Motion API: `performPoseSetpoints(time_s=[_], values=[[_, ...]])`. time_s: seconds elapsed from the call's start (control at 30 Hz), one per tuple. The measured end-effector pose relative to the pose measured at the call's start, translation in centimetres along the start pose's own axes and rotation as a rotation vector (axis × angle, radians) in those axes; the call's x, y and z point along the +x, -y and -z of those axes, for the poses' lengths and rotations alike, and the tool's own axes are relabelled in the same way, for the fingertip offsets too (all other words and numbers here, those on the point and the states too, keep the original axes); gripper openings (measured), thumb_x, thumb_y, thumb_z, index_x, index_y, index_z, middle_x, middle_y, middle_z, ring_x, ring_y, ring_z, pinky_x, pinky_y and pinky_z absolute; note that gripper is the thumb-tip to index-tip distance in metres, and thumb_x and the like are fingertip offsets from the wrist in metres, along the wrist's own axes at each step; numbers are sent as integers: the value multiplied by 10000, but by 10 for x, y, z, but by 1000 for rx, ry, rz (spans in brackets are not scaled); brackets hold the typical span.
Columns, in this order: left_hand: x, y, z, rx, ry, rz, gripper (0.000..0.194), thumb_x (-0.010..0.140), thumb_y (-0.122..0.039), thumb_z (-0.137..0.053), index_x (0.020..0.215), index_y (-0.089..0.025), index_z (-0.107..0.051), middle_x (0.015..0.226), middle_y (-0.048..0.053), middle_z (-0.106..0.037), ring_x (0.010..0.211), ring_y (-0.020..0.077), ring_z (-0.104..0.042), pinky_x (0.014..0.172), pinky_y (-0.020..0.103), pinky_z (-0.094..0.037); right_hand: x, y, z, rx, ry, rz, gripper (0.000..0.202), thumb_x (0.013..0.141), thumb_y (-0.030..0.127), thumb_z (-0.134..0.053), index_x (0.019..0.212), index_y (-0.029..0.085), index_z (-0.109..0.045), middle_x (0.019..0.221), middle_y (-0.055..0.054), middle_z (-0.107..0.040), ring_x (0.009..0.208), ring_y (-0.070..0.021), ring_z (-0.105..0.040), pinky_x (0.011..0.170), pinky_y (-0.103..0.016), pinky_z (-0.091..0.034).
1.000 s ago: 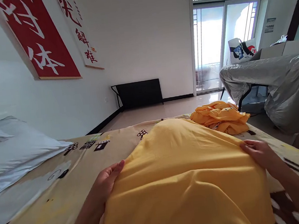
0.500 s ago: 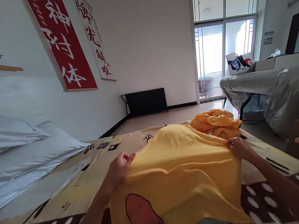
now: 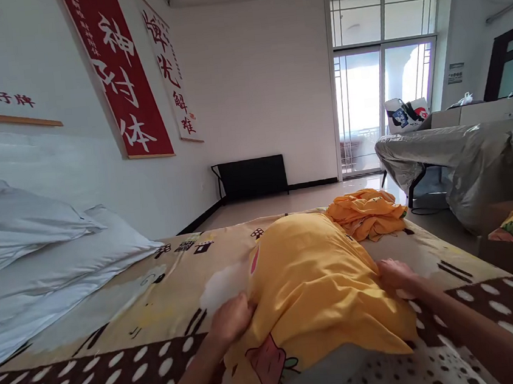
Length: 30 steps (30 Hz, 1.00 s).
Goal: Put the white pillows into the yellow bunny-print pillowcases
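Observation:
A yellow pillowcase [image 3: 311, 272] with a pink fruit print lies over a plump pillow on the bed, its open end toward me. Part of the pale pillow [image 3: 330, 370] shows at that near opening. My left hand [image 3: 233, 319] is closed on the left edge of the pillowcase. On the opposite edge, my right hand [image 3: 396, 275] grips the cloth with fingers curled. Beyond the right hand sits a crumpled heap of orange-yellow fabric [image 3: 368, 212].
White pillows [image 3: 62, 261] are stacked at the left of the patterned bed sheet [image 3: 158, 306]. At the right, a box [image 3: 495, 240] holds another yellow printed item. Behind it stands a plastic-covered table [image 3: 438, 139]. A black folded panel [image 3: 252, 177] leans against the far wall.
Both hands have moved nearer to me and lower along the pillowcase edges. The stretched cloth has slackened into folds and now sits rounded over the pillow.

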State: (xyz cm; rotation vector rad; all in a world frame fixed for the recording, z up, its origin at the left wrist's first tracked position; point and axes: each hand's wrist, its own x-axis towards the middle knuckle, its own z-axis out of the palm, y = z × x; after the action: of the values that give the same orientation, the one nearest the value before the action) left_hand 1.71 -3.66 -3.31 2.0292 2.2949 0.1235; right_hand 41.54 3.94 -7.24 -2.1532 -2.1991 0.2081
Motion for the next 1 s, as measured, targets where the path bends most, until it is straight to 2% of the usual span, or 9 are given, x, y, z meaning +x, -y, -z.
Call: performPoseSetpoints(time_s=[0.13, 0.27, 0.33, 0.4, 0.47, 0.6, 0.67, 0.83, 1.0], values=[[14, -21, 43, 64, -109, -67, 458, 769, -249, -435, 1177, -66, -536, 1277, 265, -524, 1172, 378, -509, 949, 547, -358, 17, 22, 43, -4, -174, 56, 671, 828, 277, -500, 1445, 179, -254, 1405, -175, -394, 1266, -302, -395, 985, -408, -299], [53, -79, 77, 24, -261, -219, 526, 844, -202, -299, 1354, -96, -374, 1500, 165, -290, 1392, 233, -245, 1098, 469, -228, 38, 90, 77, 98, -264, 300, 651, 907, 449, -373, 1472, 188, -183, 1526, -132, -198, 1385, -261, -197, 1079, -417, -178], [77, -107, 82, -8, -305, -266, 537, 862, -193, -262, 1389, -114, -329, 1524, 136, -239, 1411, 201, -193, 1124, 470, -172, 49, 124, 82, 123, -270, 387, 648, 925, 506, -305, 1477, 194, -172, 1549, -113, -128, 1414, -238, -108, 1104, -430, -119], [98, -124, 71, -41, -325, -281, 540, 881, -214, -238, 1412, -133, -297, 1537, 118, -194, 1422, 195, -148, 1135, 496, -118, 61, 146, 73, 141, -291, 402, 649, 931, 528, -269, 1482, 204, -157, 1556, -98, -92, 1424, -223, -56, 1113, -439, -80], [113, -127, 42, -75, -295, -264, 547, 899, -297, -234, 1422, -145, -288, 1541, 113, -171, 1427, 216, -127, 1130, 531, -99, 73, 155, 48, 170, -271, 381, 648, 931, 535, -253, 1482, 206, -167, 1557, -97, -89, 1425, -224, -52, 1113, -449, -73], [130, -107, -34, -135, -107, -178, 596, 884, -436, -275, 1425, -190, -309, 1534, 94, -193, 1415, 258, -176, 1107, 554, -183, 89, 149, -18, 226, -207, 370, 607, 926, 497, -279, 1465, 222, -245, 1554, -76, -117, 1422, -225, -88, 1115, -447, -75], [136, -96, -57, -165, -55, -151, 606, 883, -452, -262, 1442, -220, -269, 1545, 61, -155, 1423, 237, -143, 1121, 531, -167, 93, 145, -37, 255, -247, 381, 588, 917, 470, -307, 1456, 235, -276, 1552, -60, -136, 1420, -216, -98, 1119, -436, -65], [136, -67, -63, -243, -11, -159, 636, 869, -502, -285, 1448, -241, -250, 1551, 24, -132, 1429, 198, -114, 1150, 458, -126, 90, 122, -36, 329, -227, 358, 588, 903, 484, -326, 1446, 261, -295, 1541, -32, -185, 1415, -205, -133, 1123, -453, -63], [92, -23, -69, -332, 31, -105, 628, 891, -412, -210, 1432, -100, -276, 1509, 115, -252, 1395, 209, -241, 1126, 387, -240, 60, 53, -49, 415, -114, 250, 681, 914, 510, -267, 1484, 147, -178, 1544, -71, -151, 1418, -198, -131, 1130, -361, -155]])
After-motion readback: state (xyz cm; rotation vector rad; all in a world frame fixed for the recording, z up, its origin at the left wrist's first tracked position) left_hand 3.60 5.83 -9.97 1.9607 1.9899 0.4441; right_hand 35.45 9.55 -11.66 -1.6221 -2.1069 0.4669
